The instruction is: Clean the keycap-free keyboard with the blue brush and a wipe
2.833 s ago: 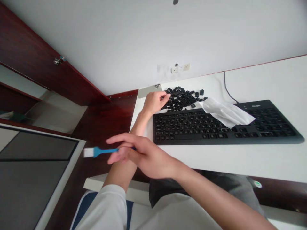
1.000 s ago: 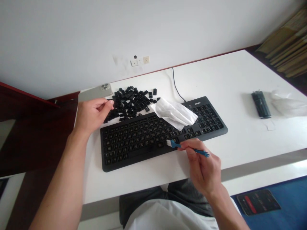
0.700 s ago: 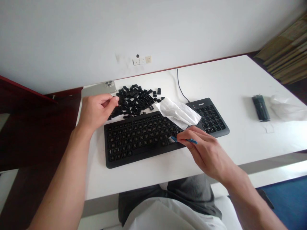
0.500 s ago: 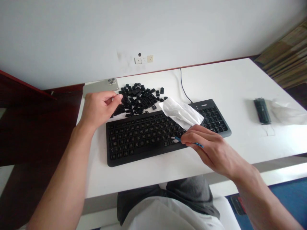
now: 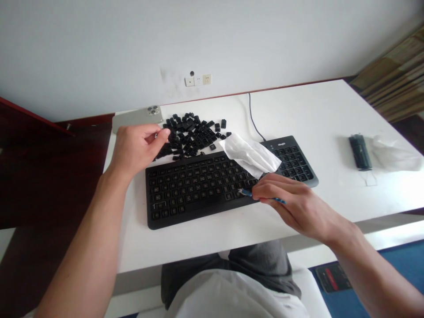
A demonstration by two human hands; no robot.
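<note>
A black keyboard (image 5: 198,187) with its keycaps removed lies on the white desk (image 5: 318,119). My right hand (image 5: 294,205) is closed on a small blue brush (image 5: 247,193), whose bristles touch the keyboard near its lower middle. My left hand (image 5: 135,145) hovers at the keyboard's upper left corner, thumb and fingers pinched together beside a heap of loose black keycaps (image 5: 192,134); what they pinch is too small to name. A crumpled white wipe (image 5: 250,154) lies across the keyboard's upper right part.
A phone (image 5: 137,118) lies face down at the desk's back left. A dark cylindrical object (image 5: 357,151) and a clear plastic wrapper (image 5: 395,154) sit at the right. The keyboard cable (image 5: 253,119) runs to the back. Another phone (image 5: 333,277) rests lower right.
My right hand carried the brush from off the desk's left side over to the keyboard, where the bristles now rest. My left hand stayed by the keycaps. The view swung right.
</note>
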